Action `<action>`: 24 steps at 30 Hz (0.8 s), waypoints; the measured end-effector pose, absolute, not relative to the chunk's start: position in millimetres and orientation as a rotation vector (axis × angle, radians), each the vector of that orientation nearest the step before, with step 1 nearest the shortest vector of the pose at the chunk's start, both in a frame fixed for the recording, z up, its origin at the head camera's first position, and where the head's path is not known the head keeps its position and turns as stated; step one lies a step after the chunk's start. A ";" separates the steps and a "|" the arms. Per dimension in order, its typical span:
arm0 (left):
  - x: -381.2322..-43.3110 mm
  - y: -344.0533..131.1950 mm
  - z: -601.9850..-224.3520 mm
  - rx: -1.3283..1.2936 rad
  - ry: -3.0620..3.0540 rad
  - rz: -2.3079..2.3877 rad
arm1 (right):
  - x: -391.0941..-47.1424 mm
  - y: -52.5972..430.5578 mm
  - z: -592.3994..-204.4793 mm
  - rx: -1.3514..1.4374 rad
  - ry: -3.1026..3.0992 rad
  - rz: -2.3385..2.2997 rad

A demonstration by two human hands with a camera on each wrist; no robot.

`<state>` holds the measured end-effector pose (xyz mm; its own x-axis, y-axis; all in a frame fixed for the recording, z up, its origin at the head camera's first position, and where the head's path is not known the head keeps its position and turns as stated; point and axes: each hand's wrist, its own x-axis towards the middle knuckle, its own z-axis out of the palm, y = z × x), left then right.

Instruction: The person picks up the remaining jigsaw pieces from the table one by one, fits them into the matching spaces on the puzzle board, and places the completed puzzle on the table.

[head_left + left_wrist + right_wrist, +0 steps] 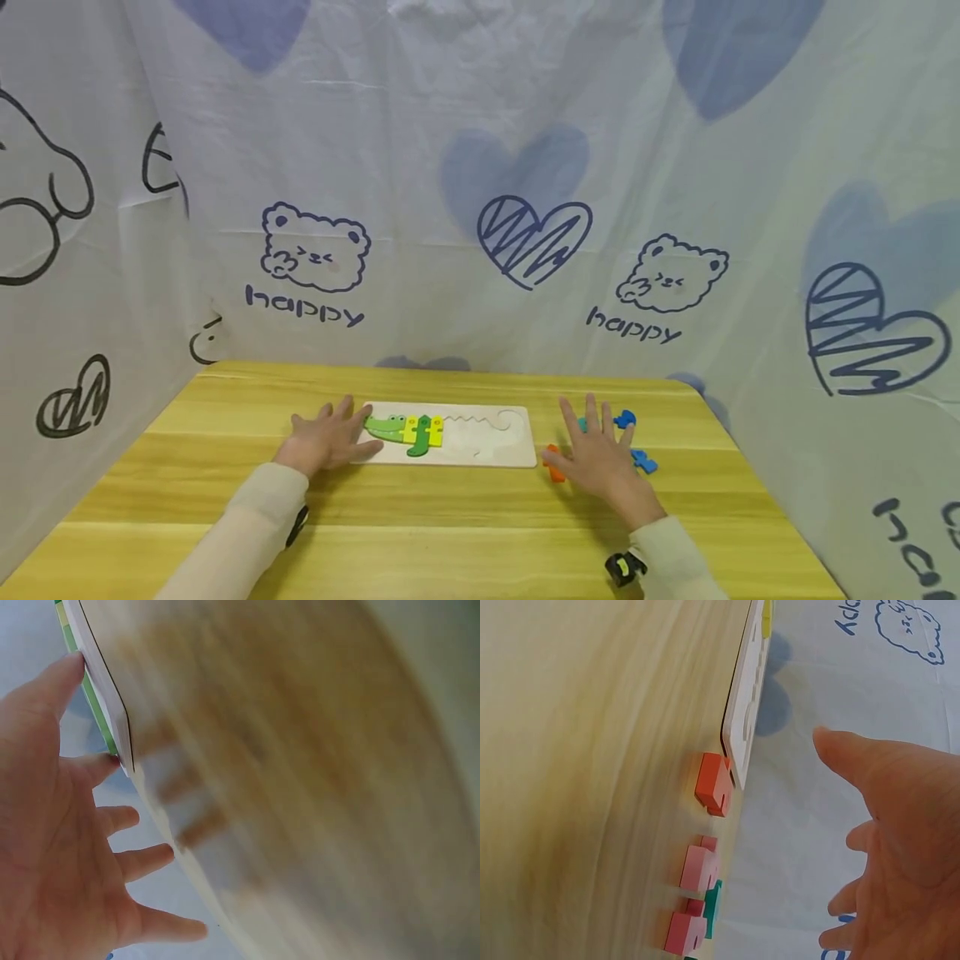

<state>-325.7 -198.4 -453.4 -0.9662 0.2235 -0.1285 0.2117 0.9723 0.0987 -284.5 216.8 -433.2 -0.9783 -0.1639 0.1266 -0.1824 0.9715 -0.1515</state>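
Puzzle board (504, 450) lies flat on the table (420, 533) between the two hands, one end at the fingers of the left hand (322, 442), the other end near the thumb of the right hand (600, 462). In its part nearer to the left hand sit a green crocodile head (385, 431), two yellow pieces (437, 435) and a green leg piece (421, 440).

The left hand is spread, its fingers nearly straight, and it grips nothing; whether it touches the board, I cannot tell. The right hand is also spread, holds nothing, and seems to hover above loose pieces: an orange piece (556, 475) by its thumb, a teal piece (582, 424) between its fingers as seen from the head, and two blue pieces (643, 461) at its outer side. The right wrist view shows also two pink pieces (698, 868) near the teal one.

The board looks thin and stiff, like wood, so I judge it light and likely to slide if pushed; the left hand could steady its short end. The loose pieces look rigid, thick and hardly fragile; a pinch across their side walls should be secure.
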 end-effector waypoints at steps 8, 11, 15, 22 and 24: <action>-327.0 -198.2 -454.1 0.303 2.922 0.196 | -286.3 217.3 -432.3 0.313 -3.006 0.242; -327.6 -198.2 -454.5 0.299 2.913 0.209 | -286.5 216.3 -431.4 0.335 -3.013 0.239; -327.8 -198.4 -454.2 0.304 2.909 0.215 | -285.8 215.9 -429.7 0.380 -3.033 0.234; -329.2 -199.3 -454.5 0.321 2.922 0.214 | -288.0 218.5 -430.4 0.481 -3.052 0.274; -329.8 -199.2 -454.7 0.321 2.925 0.213 | -287.9 219.0 -431.1 0.523 -3.055 0.291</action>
<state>-329.8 -199.2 -454.7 -0.9584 0.2272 -0.1727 0.1999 0.9663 0.1622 -287.9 219.0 -431.1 -0.9431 -0.3273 0.0593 -0.3326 0.9260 -0.1787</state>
